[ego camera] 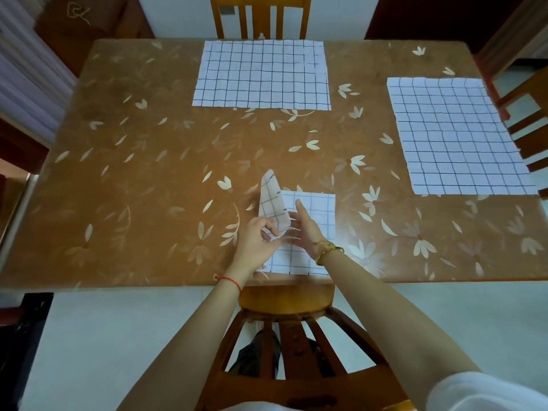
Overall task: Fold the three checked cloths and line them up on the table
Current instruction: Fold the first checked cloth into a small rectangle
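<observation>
Three white cloths with dark checks lie on the brown flowered table (pixel 148 173). One checked cloth (pixel 317 212), partly folded, sits at the near edge in the middle. My left hand (pixel 258 241) pinches its left edge and holds that flap lifted and curled upward. My right hand (pixel 305 226) lies with straight fingers flat on the folded part, just right of the flap. A second cloth (pixel 262 74) lies spread flat at the far middle. A third cloth (pixel 456 134) lies spread flat at the right edge.
A wooden chair (pixel 284 304) stands between me and the table's near edge. Another chair (pixel 261 16) stands at the far side, and a third chair (pixel 527 114) at the right. The table's left half is bare.
</observation>
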Demonstrator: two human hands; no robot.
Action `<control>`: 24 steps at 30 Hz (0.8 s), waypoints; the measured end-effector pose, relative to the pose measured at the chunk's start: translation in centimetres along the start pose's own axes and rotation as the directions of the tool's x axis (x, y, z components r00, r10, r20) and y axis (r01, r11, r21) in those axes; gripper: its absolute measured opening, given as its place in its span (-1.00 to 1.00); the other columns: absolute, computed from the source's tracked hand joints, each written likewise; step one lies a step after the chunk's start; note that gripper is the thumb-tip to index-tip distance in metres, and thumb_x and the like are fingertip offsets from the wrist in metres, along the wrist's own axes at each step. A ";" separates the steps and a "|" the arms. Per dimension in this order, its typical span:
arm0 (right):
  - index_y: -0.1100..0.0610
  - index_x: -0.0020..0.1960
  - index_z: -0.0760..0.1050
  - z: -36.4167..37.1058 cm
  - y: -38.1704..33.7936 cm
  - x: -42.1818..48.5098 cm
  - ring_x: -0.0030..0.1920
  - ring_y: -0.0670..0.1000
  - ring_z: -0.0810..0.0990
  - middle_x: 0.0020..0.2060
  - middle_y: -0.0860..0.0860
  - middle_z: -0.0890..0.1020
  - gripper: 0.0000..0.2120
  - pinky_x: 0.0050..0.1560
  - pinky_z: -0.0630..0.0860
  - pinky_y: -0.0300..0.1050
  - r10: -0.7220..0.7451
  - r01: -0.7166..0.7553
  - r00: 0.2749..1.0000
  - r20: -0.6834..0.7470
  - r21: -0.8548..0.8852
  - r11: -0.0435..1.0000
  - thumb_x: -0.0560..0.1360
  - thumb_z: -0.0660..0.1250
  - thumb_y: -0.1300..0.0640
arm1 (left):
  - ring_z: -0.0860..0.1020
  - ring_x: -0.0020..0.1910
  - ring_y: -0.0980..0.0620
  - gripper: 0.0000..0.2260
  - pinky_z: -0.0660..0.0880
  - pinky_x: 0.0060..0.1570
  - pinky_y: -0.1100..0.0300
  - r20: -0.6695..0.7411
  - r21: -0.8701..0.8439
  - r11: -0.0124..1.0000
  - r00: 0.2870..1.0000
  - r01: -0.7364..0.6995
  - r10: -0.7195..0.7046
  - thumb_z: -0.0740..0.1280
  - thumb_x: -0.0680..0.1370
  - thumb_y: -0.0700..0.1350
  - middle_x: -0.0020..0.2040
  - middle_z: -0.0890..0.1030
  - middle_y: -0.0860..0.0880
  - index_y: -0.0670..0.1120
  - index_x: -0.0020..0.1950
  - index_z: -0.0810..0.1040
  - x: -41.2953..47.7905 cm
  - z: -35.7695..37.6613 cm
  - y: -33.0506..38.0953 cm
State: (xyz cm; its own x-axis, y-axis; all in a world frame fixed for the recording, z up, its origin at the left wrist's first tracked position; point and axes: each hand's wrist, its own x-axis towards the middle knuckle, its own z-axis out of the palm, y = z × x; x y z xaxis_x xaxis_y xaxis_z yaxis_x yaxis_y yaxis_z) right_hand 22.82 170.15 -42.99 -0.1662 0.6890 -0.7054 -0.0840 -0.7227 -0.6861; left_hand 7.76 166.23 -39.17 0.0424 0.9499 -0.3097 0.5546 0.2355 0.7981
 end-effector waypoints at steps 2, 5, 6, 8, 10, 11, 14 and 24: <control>0.15 0.09 0.62 -1.1 -0.3 -0.7 -0.14 0.05 0.64 -0.18 0.10 0.65 -0.37 -0.04 0.62 -0.05 -0.053 0.049 0.997 -0.064 -0.055 0.997 0.50 0.15 -0.38 | 0.55 -0.09 0.02 -0.85 0.39 -0.25 0.49 0.010 0.025 1.000 1.000 -0.008 0.007 0.45 0.45 -0.26 0.09 0.53 0.04 -0.04 -0.17 0.55 0.2 1.5 0.7; 0.09 -0.37 0.32 -2.6 -0.4 -1.3 -0.40 -0.05 0.35 -0.46 -0.03 0.28 -0.52 -0.28 0.55 -0.13 -0.132 0.115 0.977 -0.169 -0.108 0.987 0.49 0.31 -0.25 | 0.55 0.02 0.03 -0.90 0.40 -0.11 0.46 0.061 0.046 0.997 0.997 -0.060 0.058 0.43 0.46 -0.22 0.06 0.54 0.03 -0.03 -0.12 0.58 0.4 3.8 1.6; 0.05 -0.41 0.22 -3.0 -0.2 -1.3 -0.42 -0.05 0.28 -0.48 -0.05 0.22 -0.51 -0.36 0.45 -0.16 -0.181 0.152 0.963 -0.198 -0.153 0.976 0.49 0.37 -0.15 | 0.56 0.05 0.04 -0.91 0.44 -0.05 0.36 0.080 0.053 0.995 0.994 -0.084 0.080 0.43 0.47 -0.19 0.05 0.55 0.04 -0.02 -0.09 0.60 0.4 4.4 1.8; 0.04 -0.48 0.17 -4.1 0.5 -0.7 -0.43 -0.03 0.23 -0.55 -0.08 0.21 -0.50 -0.37 0.26 -0.15 -0.279 0.194 0.920 -0.274 -0.300 0.934 0.46 0.42 0.06 | 0.53 0.07 0.09 -0.85 0.47 0.05 0.24 0.157 0.042 0.994 0.983 -0.100 0.093 0.45 0.48 -0.13 0.10 0.57 0.07 -0.02 0.04 0.61 0.2 5.3 2.2; 0.08 -0.48 0.19 -5.3 1.4 -0.1 -0.41 0.01 0.21 -0.54 -0.02 0.21 -0.54 -0.32 0.19 -0.10 -0.302 0.151 0.885 -0.354 -0.397 0.906 0.42 0.41 0.16 | 0.51 0.10 0.11 -0.81 0.48 0.13 0.17 0.186 0.030 0.990 0.974 -0.134 0.126 0.46 0.48 -0.04 0.12 0.60 0.11 0.04 0.09 0.61 0.0 6.0 1.9; 0.10 -0.46 0.20 -5.8 1.6 0.1 -0.40 0.02 0.21 -0.52 0.00 0.22 -0.57 -0.31 0.18 -0.09 -0.292 0.116 0.874 -0.388 -0.417 0.901 0.41 0.40 0.15 | 0.52 0.10 0.12 -0.83 0.49 0.12 0.16 0.158 0.031 0.989 0.977 -0.147 0.141 0.45 0.49 0.01 0.10 0.61 0.14 0.08 0.07 0.62 -0.1 6.1 1.5; 0.30 -0.35 0.41 -7.0 1.9 0.0 -0.33 0.05 0.33 -0.41 0.11 0.35 -0.65 -0.29 0.25 -0.11 -0.234 0.020 0.859 -0.455 -0.429 0.903 0.36 0.36 0.01 | 0.54 0.09 0.14 -0.87 0.51 0.14 0.16 0.015 0.036 0.989 0.990 -0.144 0.143 0.40 0.53 0.00 0.08 0.63 0.16 0.10 0.08 0.62 0.0 5.5 -0.2; 0.11 -0.29 0.47 -9.2 0.6 1.3 -0.23 0.04 0.44 -0.40 -0.03 0.48 -0.80 -0.38 0.26 -0.29 -0.256 -0.009 0.870 -0.421 -0.533 0.846 0.52 0.31 0.16 | 0.32 0.46 -0.09 -0.61 0.17 0.47 -0.02 0.130 0.295 0.955 0.991 -0.031 -0.008 0.32 0.59 -0.11 0.47 0.40 -0.01 0.03 0.42 0.46 1.3 4.1 -5.0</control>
State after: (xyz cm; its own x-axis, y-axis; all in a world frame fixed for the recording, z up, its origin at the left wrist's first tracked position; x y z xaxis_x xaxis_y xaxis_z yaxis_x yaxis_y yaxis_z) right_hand 31.62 171.08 -45.96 0.2911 0.8077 -0.5128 0.4545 -0.5884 -0.6688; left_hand 8.49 165.47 -45.71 0.1459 0.9131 -0.3808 0.7732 0.1348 0.6196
